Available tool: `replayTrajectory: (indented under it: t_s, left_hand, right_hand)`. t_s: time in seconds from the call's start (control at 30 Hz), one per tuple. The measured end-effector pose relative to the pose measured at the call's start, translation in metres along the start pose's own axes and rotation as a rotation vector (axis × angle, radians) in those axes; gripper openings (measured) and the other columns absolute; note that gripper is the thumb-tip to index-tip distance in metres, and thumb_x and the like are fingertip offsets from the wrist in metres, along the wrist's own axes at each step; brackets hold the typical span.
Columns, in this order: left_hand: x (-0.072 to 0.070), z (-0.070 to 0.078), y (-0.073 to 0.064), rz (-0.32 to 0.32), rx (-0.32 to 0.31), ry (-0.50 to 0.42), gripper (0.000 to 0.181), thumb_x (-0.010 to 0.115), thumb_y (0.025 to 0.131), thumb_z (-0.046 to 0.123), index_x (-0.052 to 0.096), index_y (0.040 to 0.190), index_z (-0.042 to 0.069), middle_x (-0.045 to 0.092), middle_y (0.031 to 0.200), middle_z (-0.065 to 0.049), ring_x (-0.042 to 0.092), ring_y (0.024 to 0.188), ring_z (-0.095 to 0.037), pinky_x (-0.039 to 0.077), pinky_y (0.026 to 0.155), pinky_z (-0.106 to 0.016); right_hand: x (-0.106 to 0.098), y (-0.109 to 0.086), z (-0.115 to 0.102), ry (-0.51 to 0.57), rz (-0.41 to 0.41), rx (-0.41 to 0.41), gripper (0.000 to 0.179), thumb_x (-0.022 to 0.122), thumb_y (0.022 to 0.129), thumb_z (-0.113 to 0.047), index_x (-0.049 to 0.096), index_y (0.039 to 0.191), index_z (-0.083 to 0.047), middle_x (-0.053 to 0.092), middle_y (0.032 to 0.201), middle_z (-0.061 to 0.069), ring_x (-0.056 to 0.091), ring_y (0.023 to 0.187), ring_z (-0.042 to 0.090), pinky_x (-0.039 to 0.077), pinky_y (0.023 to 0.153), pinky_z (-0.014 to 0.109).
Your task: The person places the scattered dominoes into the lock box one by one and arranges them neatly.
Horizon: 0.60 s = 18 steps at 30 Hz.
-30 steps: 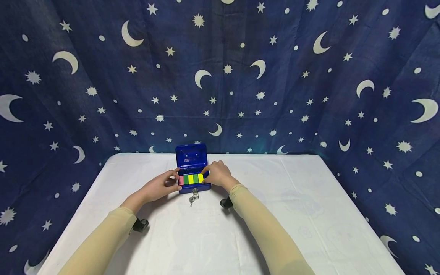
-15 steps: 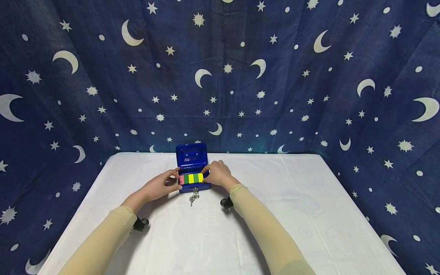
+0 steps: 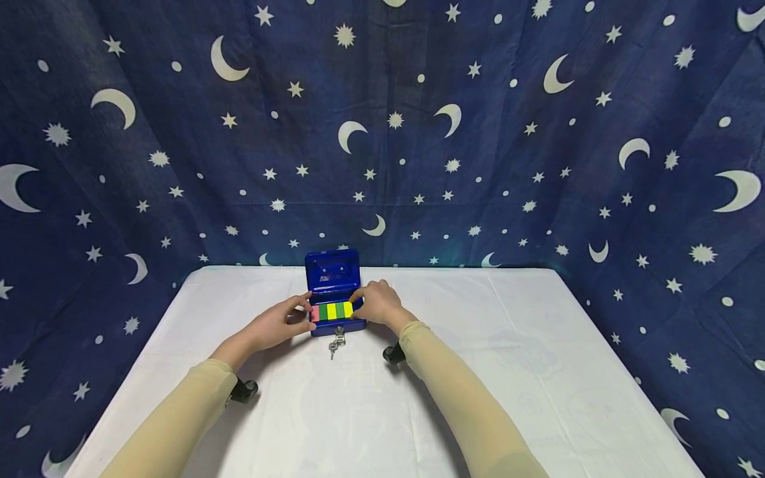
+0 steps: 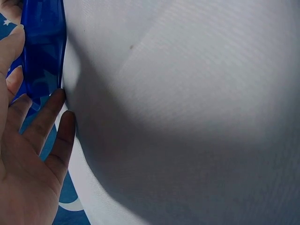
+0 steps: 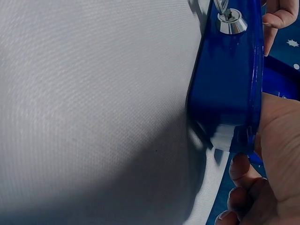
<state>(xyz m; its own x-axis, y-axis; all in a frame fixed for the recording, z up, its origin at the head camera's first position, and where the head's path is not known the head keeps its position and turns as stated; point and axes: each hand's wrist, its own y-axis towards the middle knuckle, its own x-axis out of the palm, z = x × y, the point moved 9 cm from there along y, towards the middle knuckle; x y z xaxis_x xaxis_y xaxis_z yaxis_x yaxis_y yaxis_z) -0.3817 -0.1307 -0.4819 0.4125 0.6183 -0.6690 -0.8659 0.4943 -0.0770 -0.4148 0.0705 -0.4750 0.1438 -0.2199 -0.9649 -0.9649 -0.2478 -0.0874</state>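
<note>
A small blue cash box (image 3: pixel 323 329) stands on the table, its lid (image 3: pixel 333 272) raised at the back. A row of coloured blocks lies inside: a pink block (image 3: pixel 315 315) at the left, then green and yellow ones alternating, with a yellow block (image 3: pixel 348 309) at the right end. My left hand (image 3: pixel 277 324) holds the box's left end, thumb at the front corner, fingers spread along the side. Over the right wall, my right hand (image 3: pixel 379 303) reaches in with thumb and forefinger at the yellow end block; its other fingers (image 5: pixel 241 171) curl outside the box, and the fingertip contact is hidden.
The front lock (image 5: pixel 231 21) has a key in it, and a second key (image 3: pixel 332 352) hangs in front of the box. A white cloth (image 3: pixel 370 398) covers the table. Behind hangs a dark blue curtain (image 3: pixel 311 219) with moons and stars.
</note>
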Motion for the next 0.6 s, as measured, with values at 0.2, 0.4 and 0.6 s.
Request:
replayTrajectory:
  t_s: [0.2,0.4,0.6]
  left_hand:
    - [-0.0008,-0.0004,0.0007,0.006,0.003,0.035,0.041,0.072,0.095,0.044,0.057,0.121,0.016,0.027,0.166,-0.005,0.052,0.134,-0.034,0.038,0.111,-0.057]
    - [-0.0013,0.0007,0.0003,0.003,0.012,0.028,0.041,0.071,0.096,0.042,0.057,0.122,0.014,0.027,0.166,-0.005,0.053,0.133,-0.033,0.039,0.11,-0.056]
    - [-0.0006,-0.0022,-0.0003,0.004,-0.006,0.029,0.042,0.07,0.096,0.043,0.057,0.126,0.016,0.027,0.166,-0.004,0.052,0.134,-0.032,0.038,0.111,-0.057]
  right_hand:
    - [-0.0011,-0.0008,0.0,0.01,0.001,0.006,0.042,0.082,0.084,-0.044,0.074,0.123,-0.03,0.063,0.122,0.001,0.049,0.104,0.021,0.046,0.09,0.037]
    - [-0.0011,-0.0011,0.0005,0.03,-0.003,0.015,0.044,0.082,0.085,-0.043,0.073,0.125,-0.029,0.063,0.123,0.002,0.048,0.105,0.021,0.046,0.093,0.038]
    - [-0.006,-0.0028,-0.0011,0.065,0.033,-0.005,0.046,0.081,0.084,-0.046,0.072,0.127,-0.031,0.063,0.118,-0.001,0.048,0.101,0.019,0.046,0.088,0.035]
